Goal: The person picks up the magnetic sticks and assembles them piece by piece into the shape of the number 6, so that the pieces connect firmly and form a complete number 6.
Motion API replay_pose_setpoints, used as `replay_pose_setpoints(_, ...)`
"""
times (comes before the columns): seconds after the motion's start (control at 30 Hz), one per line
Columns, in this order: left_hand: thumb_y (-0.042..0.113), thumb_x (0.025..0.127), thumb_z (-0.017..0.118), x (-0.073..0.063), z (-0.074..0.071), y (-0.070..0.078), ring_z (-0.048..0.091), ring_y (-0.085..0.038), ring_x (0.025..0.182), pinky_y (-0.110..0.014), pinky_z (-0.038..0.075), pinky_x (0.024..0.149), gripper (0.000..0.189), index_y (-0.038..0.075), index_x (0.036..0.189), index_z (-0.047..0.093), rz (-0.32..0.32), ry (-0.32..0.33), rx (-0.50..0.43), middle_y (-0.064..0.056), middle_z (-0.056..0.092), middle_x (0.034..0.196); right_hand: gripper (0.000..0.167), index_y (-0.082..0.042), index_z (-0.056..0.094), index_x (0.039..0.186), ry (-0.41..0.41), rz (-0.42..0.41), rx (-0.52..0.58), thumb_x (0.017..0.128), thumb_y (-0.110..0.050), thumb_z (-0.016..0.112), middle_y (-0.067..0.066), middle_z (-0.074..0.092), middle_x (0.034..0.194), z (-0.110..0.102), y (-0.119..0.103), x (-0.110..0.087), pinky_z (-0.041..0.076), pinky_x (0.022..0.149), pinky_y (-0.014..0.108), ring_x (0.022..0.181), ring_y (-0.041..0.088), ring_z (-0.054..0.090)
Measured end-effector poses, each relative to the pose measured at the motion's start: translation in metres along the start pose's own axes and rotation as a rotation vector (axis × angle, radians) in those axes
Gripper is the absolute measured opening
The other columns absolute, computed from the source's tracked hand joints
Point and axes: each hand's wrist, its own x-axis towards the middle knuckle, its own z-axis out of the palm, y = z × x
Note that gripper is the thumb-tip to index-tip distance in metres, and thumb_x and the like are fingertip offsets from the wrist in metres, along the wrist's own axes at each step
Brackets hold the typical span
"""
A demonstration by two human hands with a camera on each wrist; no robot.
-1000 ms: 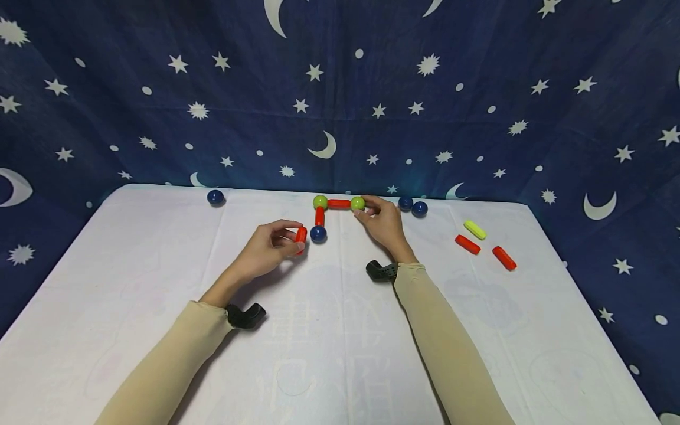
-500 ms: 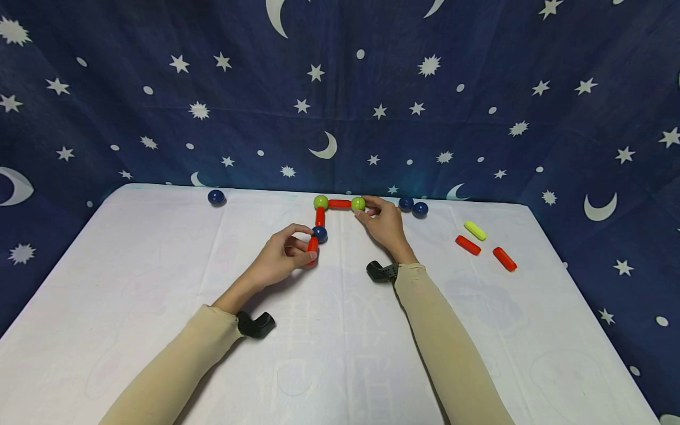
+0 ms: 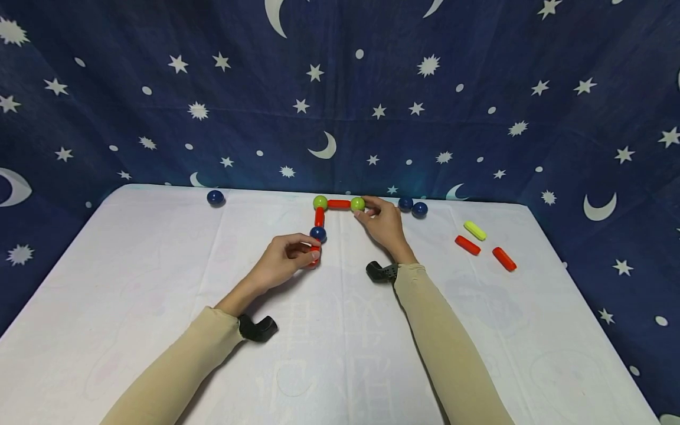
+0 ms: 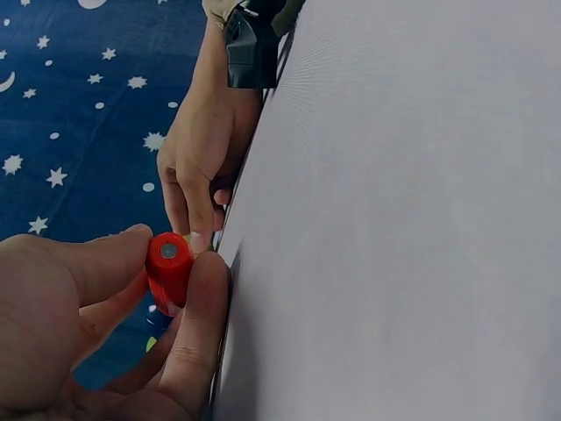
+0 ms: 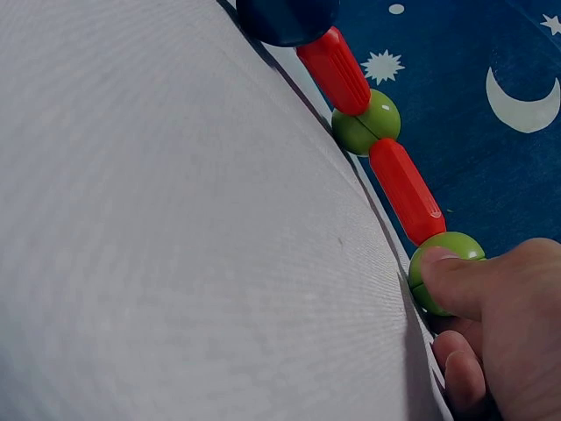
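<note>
My left hand (image 3: 278, 260) pinches a red magnetic rod (image 4: 169, 274) between thumb and fingers; a round grey metal disc shows on its near end. The rod's far end meets a blue ball (image 3: 318, 234); contact is partly hidden by the fingertips. From that ball a second red rod (image 3: 319, 217) runs back to a green ball (image 3: 320, 202). Another red rod (image 3: 339, 204) joins this corner to a second green ball (image 3: 358, 203), which my right hand (image 3: 386, 227) pinches at the right end. In the right wrist view, the thumb presses on that green ball (image 5: 445, 254).
Two blue balls (image 3: 419, 210) lie just right of my right hand. A single blue ball (image 3: 215, 198) rests at the back left. Two loose red rods (image 3: 504, 258) and a yellow-green rod (image 3: 475, 230) lie at right on the white tabletop (image 3: 297, 366). A starry cloth (image 3: 340, 88) hangs behind.
My left hand has moved right with its red rod, from beside the blue ball to the ball's near side, lining up with the chain. The right hand stays in place.
</note>
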Motion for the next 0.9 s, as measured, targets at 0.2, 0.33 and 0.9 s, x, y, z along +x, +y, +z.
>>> replay_pose_setpoints(0.2,0.004,0.094,0.072,0.0003,0.0001,-0.0025,0.069,-0.021,0.081,-0.022,0.053,0.07,0.024,-0.002,0.118,0.071,0.008,-0.004,-0.009,-0.014,0.073,0.097,0.041,-0.004,0.069,0.129,0.004,-0.013,0.0,0.091,-0.014,0.078,0.012,0.073,0.114,0.0001,0.0,0.0004,0.044,0.071,0.029,0.086,0.021,0.062)
replay_pose_setpoints(0.33,0.005,0.096,0.07,0.0003,-0.0007,-0.0017,0.071,-0.023,0.083,-0.024,0.056,0.072,0.025,-0.003,0.12,0.07,-0.005,-0.027,-0.042,-0.016,0.073,0.099,0.041,-0.004,0.069,0.129,0.004,-0.013,-0.001,0.091,-0.015,0.078,0.011,0.073,0.114,0.0003,0.0003,0.0006,0.044,0.071,0.029,0.086,0.021,0.062)
replay_pose_setpoints(0.9,0.003,0.094,0.071,-0.0004,0.0043,-0.0011,0.069,-0.018,0.076,-0.022,0.053,0.067,0.025,-0.002,0.118,0.072,-0.003,0.008,0.002,-0.013,0.073,0.095,0.042,-0.005,0.067,0.132,-0.013,0.022,-0.001,0.092,-0.016,0.077,0.01,0.072,0.116,0.0001,-0.001,0.0004,0.045,0.073,0.03,0.088,0.02,0.06)
